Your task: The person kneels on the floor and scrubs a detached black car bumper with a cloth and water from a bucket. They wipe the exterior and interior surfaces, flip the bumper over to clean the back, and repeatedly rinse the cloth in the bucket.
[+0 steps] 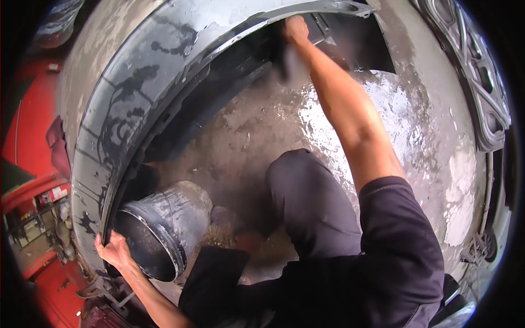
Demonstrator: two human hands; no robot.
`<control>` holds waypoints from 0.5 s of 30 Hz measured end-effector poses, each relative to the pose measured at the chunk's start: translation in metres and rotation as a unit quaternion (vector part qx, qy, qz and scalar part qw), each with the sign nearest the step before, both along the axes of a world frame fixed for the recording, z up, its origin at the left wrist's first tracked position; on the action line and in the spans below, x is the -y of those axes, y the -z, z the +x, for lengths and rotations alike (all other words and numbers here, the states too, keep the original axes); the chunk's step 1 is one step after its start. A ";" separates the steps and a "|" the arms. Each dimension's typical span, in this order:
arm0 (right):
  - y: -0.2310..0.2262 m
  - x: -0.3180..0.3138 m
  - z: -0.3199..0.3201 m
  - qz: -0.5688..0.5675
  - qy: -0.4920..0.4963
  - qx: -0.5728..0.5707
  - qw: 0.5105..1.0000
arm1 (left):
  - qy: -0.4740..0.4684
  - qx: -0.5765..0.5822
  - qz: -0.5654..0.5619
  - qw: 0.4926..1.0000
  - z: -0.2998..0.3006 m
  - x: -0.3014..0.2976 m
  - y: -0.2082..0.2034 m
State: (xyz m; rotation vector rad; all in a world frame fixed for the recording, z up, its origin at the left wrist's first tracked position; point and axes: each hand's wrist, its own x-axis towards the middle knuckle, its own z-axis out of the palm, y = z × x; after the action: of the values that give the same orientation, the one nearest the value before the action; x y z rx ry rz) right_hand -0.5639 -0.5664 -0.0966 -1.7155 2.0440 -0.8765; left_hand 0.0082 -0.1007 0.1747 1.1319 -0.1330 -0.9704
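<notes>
A long, curved grey car bumper point(131, 90) arches across the left and top of the head view, its outer face marked with dark wet streaks. At its near left end, my left hand point(115, 251) is closed on the rim, thumb outside. My right arm reaches far forward, and my right hand point(296, 30) is closed at the bumper's inner edge near its far end. The fingertips there are hidden. Below that hand, a dark shape is too blurred to make out. Under the bumper's near end, a dirty dark bucket point(188, 213) lies on its side.
The concrete floor point(246, 120) has white paint patches on the right. A grey ribbed panel point(470, 71) stands at the far right. Red bodywork point(35, 123) and a cluttered shelf point(41, 213) are at the left. My bent knee point(301, 180) is between my arms.
</notes>
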 end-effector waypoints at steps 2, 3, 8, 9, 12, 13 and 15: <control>0.012 -0.046 0.035 -0.153 0.012 -0.031 0.988 | -0.057 0.039 0.021 0.997 -0.013 0.006 0.000; 0.009 -0.064 0.052 -0.181 0.016 0.016 0.983 | -0.082 0.051 0.017 0.995 -0.025 0.014 -0.001; 0.043 -0.115 0.121 -0.200 0.010 0.207 0.958 | -0.061 -0.003 -0.018 0.998 0.002 0.011 0.006; 0.044 -0.136 0.139 -0.139 -0.030 0.242 0.960 | -0.003 -0.004 -0.035 0.999 0.018 0.001 0.008; 0.033 -0.166 0.140 -0.137 -0.250 -0.047 0.957 | -0.011 -0.023 -0.054 0.998 0.007 0.004 0.008; 0.036 -0.170 0.144 -0.158 -0.331 -0.088 0.926 | -0.022 -0.019 -0.051 0.998 0.002 0.006 0.007; 0.019 -0.179 0.152 -0.121 -0.469 -0.134 0.864 | -0.051 -0.007 -0.045 0.998 0.000 0.003 0.005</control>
State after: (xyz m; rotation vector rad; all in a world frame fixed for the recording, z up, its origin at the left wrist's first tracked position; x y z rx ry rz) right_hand -0.4123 -0.3876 -0.1151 -2.6875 0.9436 -0.5682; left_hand 0.0083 -0.1039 0.1695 1.0398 -0.1045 -0.8727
